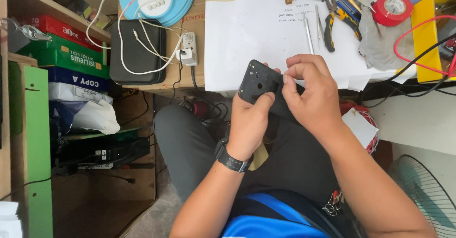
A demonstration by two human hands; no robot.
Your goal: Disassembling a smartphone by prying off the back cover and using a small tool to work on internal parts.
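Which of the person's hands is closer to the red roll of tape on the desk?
Right. The right hand is below and left of the red tape roll; the left hand, gripping the black phone, is farther left and lower.

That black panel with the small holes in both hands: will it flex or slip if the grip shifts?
The black panel looks thin and flat, so it probably bends a little and weighs little. The left hand cups it from below while the right hand pinches its edge. Its smooth, matte-looking face may slide under a loose pinch.
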